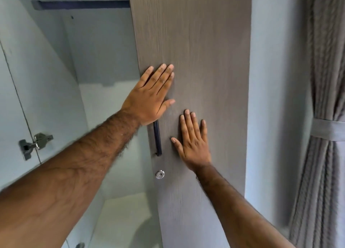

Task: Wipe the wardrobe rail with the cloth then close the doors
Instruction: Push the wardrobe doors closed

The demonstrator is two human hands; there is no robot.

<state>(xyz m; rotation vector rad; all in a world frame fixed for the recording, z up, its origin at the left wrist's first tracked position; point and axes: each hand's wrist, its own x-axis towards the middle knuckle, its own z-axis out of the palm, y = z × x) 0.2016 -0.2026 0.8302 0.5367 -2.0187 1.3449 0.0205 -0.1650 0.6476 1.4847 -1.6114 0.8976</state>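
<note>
With both palms spread flat against the grey wood-grain right door (196, 42), the person appears to be at the closing step, pushing this panel shut. The left hand (151, 96) lies open, fingers extended, grasping nothing, its heel covering the top of the black door handle (157, 139). The right hand (194, 141) is likewise released and flat, pressing just beside the handle and above the round keyhole lock (160, 174). No cloth shows anywhere in view, so where it is cannot be told. The dark wardrobe rail (80, 4) spans the top of the pale interior, its right end hidden behind the door's edge. On the left, the other door (11, 117) stands swung open, its metal hinge (34, 143) exposed.

The risks lie in the push itself. The left fingertips (162, 68) sit near the door's free edge; if they slide over it as the panel seats, they could be pinched. A hard shove with both hands might slam the panel and strain its hinges. Stopping here would leave the task unfinished, since the left door is yet to be closed. The tied curtain (324, 117) hangs well apart at the right.
</note>
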